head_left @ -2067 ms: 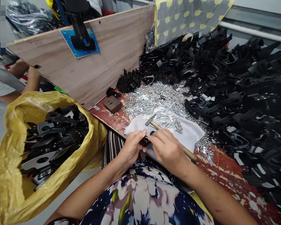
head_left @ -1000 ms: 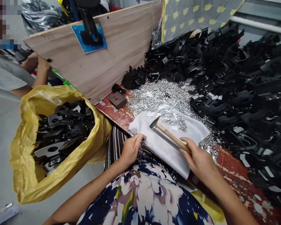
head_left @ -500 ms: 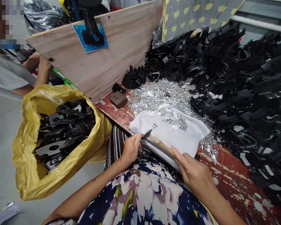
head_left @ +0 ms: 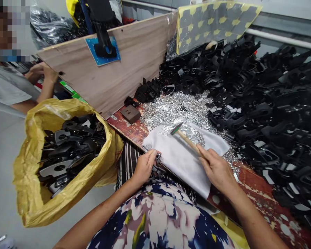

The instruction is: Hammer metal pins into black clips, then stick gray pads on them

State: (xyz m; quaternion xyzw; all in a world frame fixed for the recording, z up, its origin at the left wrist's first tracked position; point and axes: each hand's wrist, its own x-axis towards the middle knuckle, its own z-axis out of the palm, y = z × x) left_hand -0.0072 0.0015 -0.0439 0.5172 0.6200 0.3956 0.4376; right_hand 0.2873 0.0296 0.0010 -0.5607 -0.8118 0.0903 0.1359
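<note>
My right hand [head_left: 217,170] grips the wooden handle of a small hammer [head_left: 184,136], whose head is raised over a white cloth [head_left: 181,160]. My left hand [head_left: 144,166] holds a small black part with a metal fitting [head_left: 158,162] against the table's near edge, at the cloth's left corner. A heap of small silver pins [head_left: 175,109] lies just behind the cloth. The part is mostly hidden by my fingers.
A large pile of black plastic parts [head_left: 261,93] fills the table's right and back. A yellow sack [head_left: 28,173] of assembled black parts stands at my left. A wooden board [head_left: 114,72] walls the table's left side; another person's arm [head_left: 38,74] is beyond it. A brown block [head_left: 130,113] lies near the board.
My right hand picked up the hammer, brought its head down onto the part by my left hand, then lifted it back over the cloth. My left hand stayed at the table edge.
</note>
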